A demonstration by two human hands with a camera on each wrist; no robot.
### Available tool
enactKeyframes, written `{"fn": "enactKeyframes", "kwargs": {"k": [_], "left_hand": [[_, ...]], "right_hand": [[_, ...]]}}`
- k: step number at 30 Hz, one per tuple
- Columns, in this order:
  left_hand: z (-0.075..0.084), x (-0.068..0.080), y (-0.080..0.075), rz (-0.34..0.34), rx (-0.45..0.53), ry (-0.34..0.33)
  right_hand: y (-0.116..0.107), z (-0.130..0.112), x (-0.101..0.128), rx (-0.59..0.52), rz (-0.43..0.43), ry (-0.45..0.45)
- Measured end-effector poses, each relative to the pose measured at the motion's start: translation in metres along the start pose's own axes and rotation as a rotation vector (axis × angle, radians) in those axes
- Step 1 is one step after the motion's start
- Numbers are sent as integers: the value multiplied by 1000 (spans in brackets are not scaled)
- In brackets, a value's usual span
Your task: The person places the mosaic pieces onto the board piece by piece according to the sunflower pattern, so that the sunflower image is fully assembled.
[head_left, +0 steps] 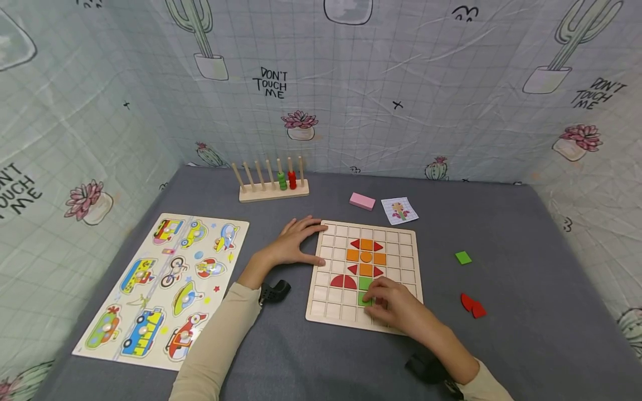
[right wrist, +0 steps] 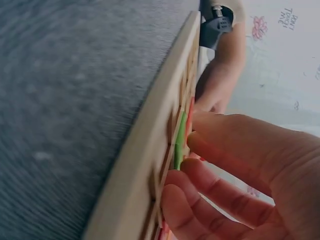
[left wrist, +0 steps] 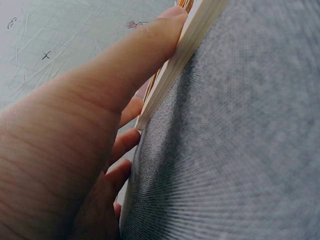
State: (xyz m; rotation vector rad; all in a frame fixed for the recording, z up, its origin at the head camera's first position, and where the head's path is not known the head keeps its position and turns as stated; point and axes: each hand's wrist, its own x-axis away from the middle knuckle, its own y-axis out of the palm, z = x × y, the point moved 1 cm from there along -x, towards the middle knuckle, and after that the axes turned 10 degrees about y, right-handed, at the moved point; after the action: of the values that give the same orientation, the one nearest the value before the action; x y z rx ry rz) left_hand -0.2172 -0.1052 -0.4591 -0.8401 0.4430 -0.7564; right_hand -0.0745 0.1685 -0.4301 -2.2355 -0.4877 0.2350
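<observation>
A wooden grid board [head_left: 331,313] lies on the dark cloth with coloured pieces set in its cells. My left hand [head_left: 290,245] rests at its left edge, thumb and fingers spread; in the left wrist view the thumb [left wrist: 145,47] lies over the rim. Over the lower middle cells, my right hand [head_left: 396,303] pinches a green square [head_left: 363,299] at its cell with curled fingers. The fingertips partly hide that square, also in the right wrist view. Directly above it sits another green square [head_left: 365,283], beside two red quarter-round pieces [head_left: 343,281]. Orange pieces [head_left: 366,245] and red triangles stand higher up.
Right of the board lie a loose green square [head_left: 463,257] and red pieces [head_left: 473,306]. Behind it are a pink block [head_left: 362,201] and a picture card [head_left: 399,211]. A peg stand with beads [head_left: 273,192] stands at the back; a vehicle puzzle [head_left: 165,289] lies left.
</observation>
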Motion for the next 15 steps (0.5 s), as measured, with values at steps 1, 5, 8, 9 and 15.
{"fn": "enactKeyframes", "kwargs": {"k": [1,5,8,9,15], "left_hand": [[0,0,0,0,-1,1],[0,0,1,5,3,3],[0,1,2,13,9,6],[1,1,1,16,10,9],[0,0,1,11,7,8]], "right_hand": [[-1,0,0,6,-6,5],[-9,0,1,17,-19,40],[-16,2,2,20,-9,63],[-19,2,3,18,-2,69],[-31,10,6,2,53,59]]}}
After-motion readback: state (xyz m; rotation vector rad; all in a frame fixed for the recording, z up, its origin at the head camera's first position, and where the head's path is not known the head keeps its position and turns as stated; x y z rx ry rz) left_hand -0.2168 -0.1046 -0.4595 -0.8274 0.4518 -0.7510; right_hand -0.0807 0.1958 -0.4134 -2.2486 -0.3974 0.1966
